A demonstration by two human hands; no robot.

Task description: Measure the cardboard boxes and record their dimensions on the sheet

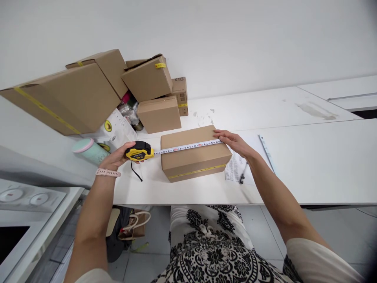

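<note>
A closed cardboard box [191,161] with a yellow strip along its front side lies on the white table [309,165]. My left hand [118,156] is wrapped round a yellow and black tape measure [138,151] just left of the box, its black strap hanging down. The white blade [188,147] is drawn out across the top of the box to the right. At the box's right edge, my right hand [231,140] presses the blade's end down with its fingers, which partly hide that end.
More cardboard boxes [159,114] are stacked at the back left. A mint tumbler [91,151] with a pink lid stands left of my left hand. Right of the box lie a printed sheet [234,167], a pen [243,173] and a light blue ruler-like strip [266,153].
</note>
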